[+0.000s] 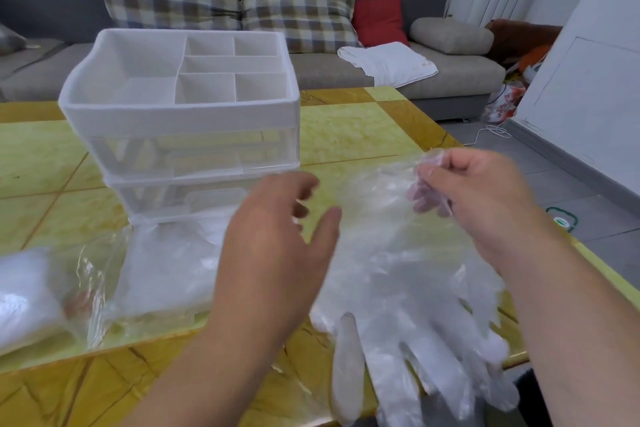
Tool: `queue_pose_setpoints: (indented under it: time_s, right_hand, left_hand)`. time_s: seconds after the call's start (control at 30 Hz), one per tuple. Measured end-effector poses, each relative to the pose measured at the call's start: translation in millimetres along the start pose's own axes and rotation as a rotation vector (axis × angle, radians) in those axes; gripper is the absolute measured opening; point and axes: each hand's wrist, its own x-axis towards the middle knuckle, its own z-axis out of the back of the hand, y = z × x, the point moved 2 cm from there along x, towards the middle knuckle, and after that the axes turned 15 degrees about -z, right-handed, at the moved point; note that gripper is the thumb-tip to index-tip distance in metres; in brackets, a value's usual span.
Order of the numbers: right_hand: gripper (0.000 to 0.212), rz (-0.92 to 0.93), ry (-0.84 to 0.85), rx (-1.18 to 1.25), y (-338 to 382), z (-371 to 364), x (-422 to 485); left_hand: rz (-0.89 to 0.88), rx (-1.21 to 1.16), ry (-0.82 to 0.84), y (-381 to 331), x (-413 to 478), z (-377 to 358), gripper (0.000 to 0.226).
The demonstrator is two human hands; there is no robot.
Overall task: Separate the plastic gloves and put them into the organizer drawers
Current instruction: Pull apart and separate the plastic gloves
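Counter [363, 128]: a yellow-green marbled top on which everything rests; its near edge runs below both forearms.
Organizer [180, 114]: set toward the far left of the counter, a white divided tray above two clear drawers.
Drawers: the upper drawer [207, 152] and lower drawer [194, 198] are both seen pushed in; no gloves can be made out through their fronts, so the filling is judged not yet begun.
Gloves [398, 288]: a clinging bunch is held up by the cuff near the right edge. Its long axis runs from the cuff down toward the near edge, where the glove tips hang past the counter.
Bag [166, 270]: a clear bag of more gloves lies at the organizer's foot, with a second pack [24, 295] at the near left corner.
Left hand [273, 239]: fingers [301, 184] are spread and relaxed and nothing is held. The thumb lies at the bunch's left margin, but contact cannot be told.
Right hand [485, 198]: fingers [429, 198] are curled and pinching the cuff, seen through the film.
Deciding relation: the bunch lies just right of the free left hand, which is the nearer one for peeling off a layer.
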Motion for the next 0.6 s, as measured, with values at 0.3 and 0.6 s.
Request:
queue_pose_setpoints:
  time_s: [0.3, 0.6]
  right_hand:
    - [0.013, -0.103, 0.367, 0.185, 13, -21, -32]
    - [0.031, -0.275, 0.386, 0.373, 12, -18, -26]
  left_hand:
    - [0.461, -0.795, 0.062, 19, -1, -6, 0.024]
    - [0.457, -0.778, -0.024, 21, 6, 11, 0.007]
